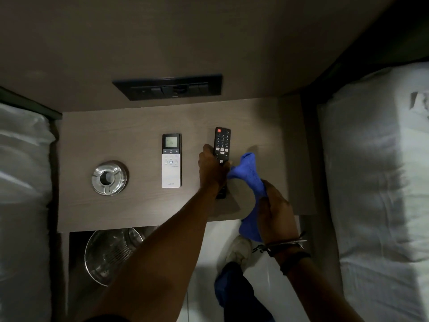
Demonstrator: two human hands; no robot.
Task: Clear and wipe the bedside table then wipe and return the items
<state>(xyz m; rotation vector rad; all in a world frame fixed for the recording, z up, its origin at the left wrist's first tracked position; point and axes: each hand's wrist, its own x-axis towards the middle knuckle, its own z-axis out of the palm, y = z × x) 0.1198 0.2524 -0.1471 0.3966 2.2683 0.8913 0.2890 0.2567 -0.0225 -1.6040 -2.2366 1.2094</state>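
On the wooden bedside table (111, 135) lie a glass ashtray (109, 178) at the left and a white air-conditioner remote (171, 160) in the middle. My left hand (212, 167) grips a black TV remote (222, 145) by its lower half, right of the white one; whether it touches the tabletop I cannot tell. My right hand (276, 211) holds a blue cloth (247, 171) bunched in its fingers, with one end of the cloth against the black remote's right side.
A dark switch panel (168, 87) sits on the wall behind the table. Beds with white linen (376, 163) flank the table on both sides. A round wire bin (109, 252) stands in the recess below. My shoe (239, 252) is on the pale floor.
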